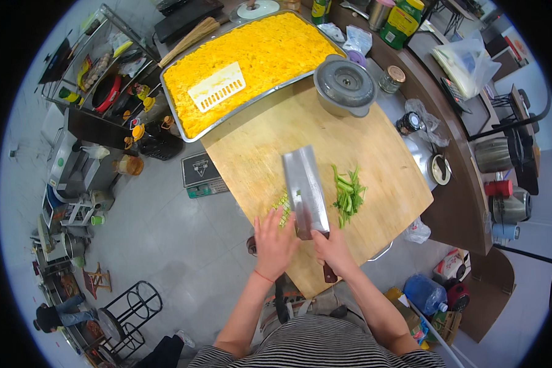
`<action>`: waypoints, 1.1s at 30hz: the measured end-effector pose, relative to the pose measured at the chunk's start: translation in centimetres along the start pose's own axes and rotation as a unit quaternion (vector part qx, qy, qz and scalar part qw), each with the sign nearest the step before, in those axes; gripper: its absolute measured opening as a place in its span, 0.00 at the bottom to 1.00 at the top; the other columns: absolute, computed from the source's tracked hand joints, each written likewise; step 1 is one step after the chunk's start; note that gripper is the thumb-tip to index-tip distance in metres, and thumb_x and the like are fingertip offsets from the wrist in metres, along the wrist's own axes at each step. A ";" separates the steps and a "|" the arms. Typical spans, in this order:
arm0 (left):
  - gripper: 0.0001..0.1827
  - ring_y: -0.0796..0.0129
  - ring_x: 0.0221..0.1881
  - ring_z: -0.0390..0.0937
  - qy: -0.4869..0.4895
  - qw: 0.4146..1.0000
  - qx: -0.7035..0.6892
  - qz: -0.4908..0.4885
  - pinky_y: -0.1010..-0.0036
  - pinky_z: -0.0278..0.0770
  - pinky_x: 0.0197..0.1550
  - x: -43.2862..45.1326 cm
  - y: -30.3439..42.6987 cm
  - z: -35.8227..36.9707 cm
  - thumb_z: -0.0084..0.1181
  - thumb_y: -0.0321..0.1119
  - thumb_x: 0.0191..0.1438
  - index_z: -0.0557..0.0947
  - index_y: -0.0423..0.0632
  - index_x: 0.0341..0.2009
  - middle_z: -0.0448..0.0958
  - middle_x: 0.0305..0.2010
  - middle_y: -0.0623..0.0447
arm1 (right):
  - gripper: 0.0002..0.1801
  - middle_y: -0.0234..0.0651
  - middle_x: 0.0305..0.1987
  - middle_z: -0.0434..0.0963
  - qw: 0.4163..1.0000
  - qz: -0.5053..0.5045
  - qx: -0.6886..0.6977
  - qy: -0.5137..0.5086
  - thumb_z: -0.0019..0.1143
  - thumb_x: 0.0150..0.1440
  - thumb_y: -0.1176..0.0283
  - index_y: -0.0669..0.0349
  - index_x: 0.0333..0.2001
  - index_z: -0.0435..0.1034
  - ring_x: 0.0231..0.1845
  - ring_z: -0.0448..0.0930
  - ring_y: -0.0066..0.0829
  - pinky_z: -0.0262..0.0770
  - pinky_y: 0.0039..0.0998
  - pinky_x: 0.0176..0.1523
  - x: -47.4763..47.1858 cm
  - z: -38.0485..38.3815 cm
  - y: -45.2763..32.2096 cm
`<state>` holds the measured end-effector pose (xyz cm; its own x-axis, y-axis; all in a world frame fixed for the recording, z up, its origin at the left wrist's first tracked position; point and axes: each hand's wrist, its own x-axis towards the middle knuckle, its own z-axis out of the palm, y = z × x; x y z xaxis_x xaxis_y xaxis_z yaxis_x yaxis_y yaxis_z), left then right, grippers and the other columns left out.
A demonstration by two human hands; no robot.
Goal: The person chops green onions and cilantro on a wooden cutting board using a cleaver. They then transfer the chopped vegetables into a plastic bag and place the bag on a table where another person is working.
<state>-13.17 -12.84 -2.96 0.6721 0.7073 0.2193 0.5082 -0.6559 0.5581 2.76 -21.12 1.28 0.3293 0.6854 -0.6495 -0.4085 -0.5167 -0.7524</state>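
My right hand (335,250) grips the dark wooden handle of a broad cleaver (306,186), whose blade lies tilted flat over the wooden cutting board (257,147). My left hand (275,241) has its fingers spread over chopped pale green pieces (283,204) at the board's left edge, left of the blade. The fingers partly hide those pieces, and it looks empty. To the right of the cleaver is a loose bunch of cut green leafy stalks (348,195), apart from the blade. Small green bits cling to the blade.
Behind the board, a large metal tray (257,100) holds a yellow crumbly mass with a slotted white scraper (218,87) on it. A grey lidded pot (345,85) stands on the board's far right. A digital scale (202,172) and dark bottles (158,140) are left; a counter (464,207) runs right.
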 end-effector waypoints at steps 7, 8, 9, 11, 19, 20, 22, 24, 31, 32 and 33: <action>0.35 0.36 0.78 0.38 -0.156 0.983 0.084 -0.056 0.29 0.28 0.70 1.6 0.4 0.5 0.46 0.50 0.63 0.59 0.68 0.74 0.46 0.79 0.40 | 0.06 0.23 0.17 0.59 0.988 0.095 0.117 -0.014 0.49 0.65 0.72 0.56 0.39 0.60 0.12 0.57 0.15 0.55 0.25 0.16 -1.2 -1.3 -2.0; 0.35 0.35 0.78 0.36 -0.144 0.985 0.075 -0.063 0.29 0.27 0.70 1.9 0.4 0.3 0.46 0.49 0.62 0.59 0.67 0.74 0.46 0.79 0.39 | 0.06 0.23 0.17 0.59 0.989 0.095 0.113 -0.011 0.49 0.65 0.72 0.56 0.39 0.60 0.12 0.57 0.15 0.56 0.25 0.16 -1.3 -1.4 -2.1; 0.35 0.34 0.78 0.35 -0.138 0.985 0.066 -0.079 0.29 0.25 0.70 2.4 0.3 0.1 0.47 0.47 0.62 0.60 0.66 0.74 0.45 0.79 0.38 | 0.06 0.23 0.17 0.60 0.989 0.099 0.111 -0.003 0.49 0.65 0.72 0.56 0.39 0.60 0.12 0.58 0.15 0.56 0.25 0.16 -1.4 -1.6 -2.1; 0.35 0.38 0.79 0.37 -0.129 0.988 0.084 -0.025 0.29 0.29 0.70 3.1 0.8 -0.2 0.45 0.53 0.63 0.59 0.68 0.74 0.46 0.79 0.42 | 0.06 0.24 0.17 0.60 0.992 0.090 0.087 -0.007 0.49 0.65 0.72 0.56 0.39 0.60 0.13 0.58 0.15 0.56 0.24 0.16 -1.7 -1.8 -2.2; 0.42 0.48 0.80 0.38 -0.174 0.965 0.183 -0.074 0.32 0.28 0.72 4.9 -1.5 -0.3 0.49 0.58 0.61 0.57 0.56 0.75 0.47 0.80 0.48 | 0.06 0.23 0.19 0.62 0.998 0.039 0.049 -0.004 0.48 0.66 0.71 0.57 0.37 0.61 0.14 0.60 0.14 0.58 0.23 0.17 -2.6 -2.3 -1.2; 0.43 0.47 0.80 0.36 -0.160 0.961 0.204 -0.095 0.34 0.26 0.72 4.6 -2.1 -1.1 0.51 0.55 0.60 0.56 0.49 0.75 0.46 0.80 0.46 | 0.06 0.27 0.19 0.68 0.996 0.010 -0.079 0.035 0.51 0.65 0.71 0.58 0.35 0.63 0.13 0.67 0.21 0.63 0.28 0.17 -2.5 -2.5 -0.9; 0.40 0.45 0.80 0.33 -0.104 0.954 0.229 -0.162 0.34 0.24 0.72 5.2 -3.7 -3.5 0.50 0.50 0.62 0.57 0.49 0.74 0.44 0.80 0.45 | 0.07 0.32 0.21 0.73 0.896 -0.199 -0.387 0.094 0.52 0.63 0.70 0.61 0.36 0.63 0.15 0.72 0.29 0.68 0.32 0.20 -2.4 -3.4 -0.7; 0.38 0.47 0.80 0.36 -0.002 0.982 0.128 -0.139 0.38 0.29 0.74 5.8 -4.8 -7.4 0.48 0.45 0.62 0.56 0.47 0.74 0.46 0.80 0.44 | 0.09 0.36 0.24 0.77 0.744 -0.242 -0.612 0.118 0.57 0.56 0.71 0.60 0.34 0.64 0.21 0.79 0.37 0.74 0.35 0.25 -2.7 -4.2 -0.6; 0.34 0.53 0.78 0.48 -0.377 0.896 -0.130 0.197 0.62 0.48 0.77 6.9 1.1 -7.5 0.37 0.47 0.70 0.53 0.42 0.74 0.50 0.78 0.41 | 0.06 0.27 0.24 0.72 0.534 -0.436 -0.720 0.081 0.56 0.50 0.69 0.53 0.30 0.67 0.24 0.79 0.25 0.75 0.29 0.27 -1.7 -5.1 -2.4; 0.35 0.53 0.78 0.48 -0.398 0.881 -0.138 0.215 0.62 0.48 0.77 6.6 1.5 -6.5 0.37 0.48 0.70 0.53 0.41 0.74 0.50 0.78 0.41 | 0.05 0.26 0.24 0.72 0.520 -0.456 -0.718 0.072 0.56 0.50 0.69 0.53 0.30 0.67 0.24 0.79 0.24 0.74 0.27 0.27 -1.4 -5.1 -2.6; 0.35 0.53 0.78 0.47 -0.423 0.863 -0.138 0.237 0.62 0.47 0.77 6.4 1.5 -5.7 0.37 0.49 0.70 0.53 0.40 0.74 0.49 0.78 0.41 | 0.05 0.25 0.24 0.72 0.506 -0.476 -0.717 0.063 0.56 0.51 0.69 0.53 0.30 0.68 0.24 0.78 0.23 0.73 0.26 0.27 -1.2 -5.2 -2.7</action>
<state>-11.16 -7.76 3.85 0.9816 -0.1467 -0.1220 -0.0021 -0.6478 0.7618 7.89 -23.18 3.54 -0.1151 0.9823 0.1480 0.9933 0.1132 0.0212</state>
